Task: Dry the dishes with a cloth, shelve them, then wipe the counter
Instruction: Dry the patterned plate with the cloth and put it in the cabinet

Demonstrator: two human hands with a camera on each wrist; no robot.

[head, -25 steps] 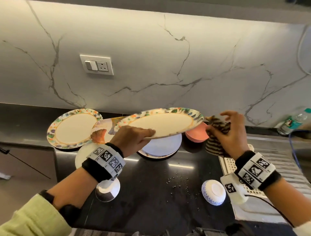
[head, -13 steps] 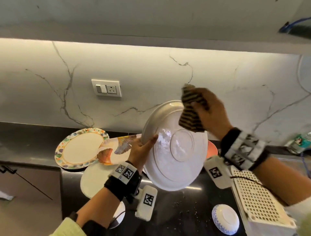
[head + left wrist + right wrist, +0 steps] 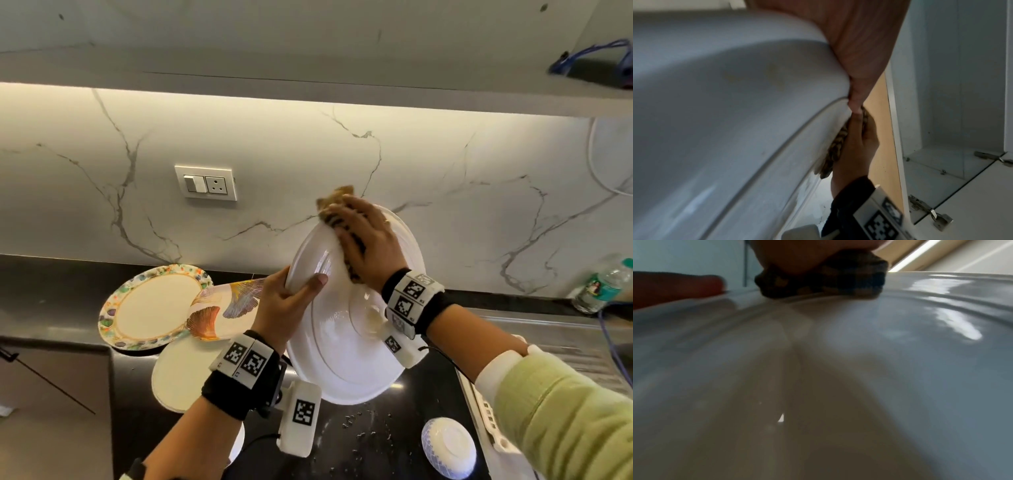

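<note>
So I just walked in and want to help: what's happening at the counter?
A person is drying a large white oval plate, held tilted above the black counter. The left hand grips its rim while the right hand presses a dark striped cloth against its underside. Several other plates and a small upturned white bowl lie on the counter, not yet shelved.

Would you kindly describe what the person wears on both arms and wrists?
Both arms have pale green sleeves. Each wrist carries a black band with white square-coded tags, plus a white tagged camera block beneath. The left hand is bare; the right hand shows a ring.
</note>
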